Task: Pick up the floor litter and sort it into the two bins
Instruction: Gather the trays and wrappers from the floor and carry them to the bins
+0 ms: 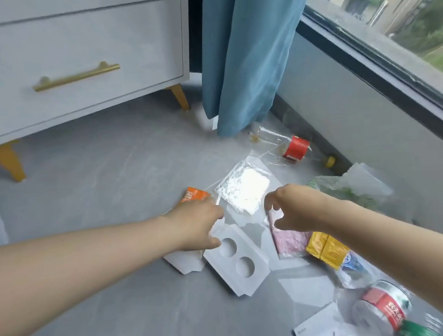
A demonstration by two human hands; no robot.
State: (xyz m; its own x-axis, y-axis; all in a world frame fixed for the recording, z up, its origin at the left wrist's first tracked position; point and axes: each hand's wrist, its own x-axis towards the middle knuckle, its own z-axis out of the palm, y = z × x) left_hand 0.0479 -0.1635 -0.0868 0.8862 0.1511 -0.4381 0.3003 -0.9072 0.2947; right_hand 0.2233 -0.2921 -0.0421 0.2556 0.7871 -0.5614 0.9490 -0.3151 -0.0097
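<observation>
White two-hole insert [237,261] lies on the floor [109,192], long axis 11 to 5 o'clock. Left hand [196,224] curls at its 11 o'clock end; I cannot tell whether it grips. Right hand [292,209] hovers, fingers loosely spread, empty. Beyond, the bottle [291,146] points its cap toward 4 o'clock.

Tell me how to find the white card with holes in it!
Start at the grey drawer cabinet and come down to the floor. The white card lies by the left hand. Only it has two round holes.
</observation>
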